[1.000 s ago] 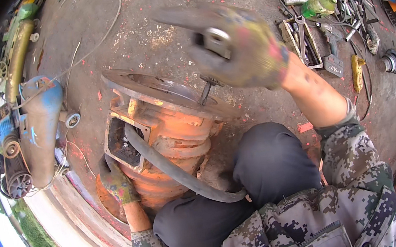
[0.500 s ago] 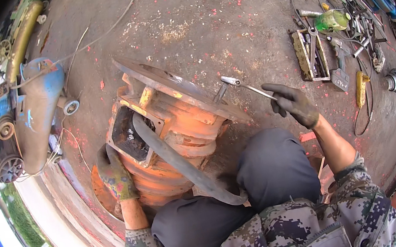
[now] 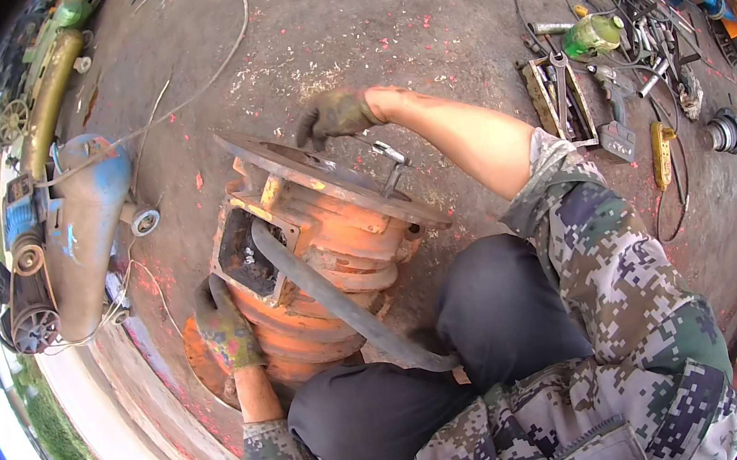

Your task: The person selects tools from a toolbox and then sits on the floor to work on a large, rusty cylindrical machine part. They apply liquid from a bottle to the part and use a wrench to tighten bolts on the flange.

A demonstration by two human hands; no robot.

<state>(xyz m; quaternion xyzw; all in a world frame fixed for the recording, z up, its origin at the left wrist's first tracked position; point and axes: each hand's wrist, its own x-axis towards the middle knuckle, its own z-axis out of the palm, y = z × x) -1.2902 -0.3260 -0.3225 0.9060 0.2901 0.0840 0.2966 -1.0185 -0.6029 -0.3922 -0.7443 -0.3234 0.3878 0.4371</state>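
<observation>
An orange, rusty motor housing (image 3: 326,263) lies on its side before my knees, its round flange (image 3: 286,166) at the far end. From the open square box (image 3: 250,250) on its side, a thick grey cable (image 3: 332,305) runs to my legs. A ratchet wrench (image 3: 388,153) with a socket stands on the flange's right part. My gloved right hand (image 3: 338,118) is closed around its handle end, beyond the flange; the fingers are partly blurred. My gloved left hand (image 3: 227,323) rests against the housing beside the box, fingers stretched along it.
At right lie a tool box (image 3: 559,98) with wrenches, a green bottle (image 3: 594,35), a cordless tool (image 3: 618,127), a yellow control box (image 3: 662,156) and a round metal part (image 3: 733,131). A belt-driven blue and grey machine (image 3: 93,220) stands at left. A hose (image 3: 237,42) crosses the floor.
My right hand has swung the ratchet handle from the right of the flange round to its far left side. My left hand stays at the housing. The view has shifted slightly.
</observation>
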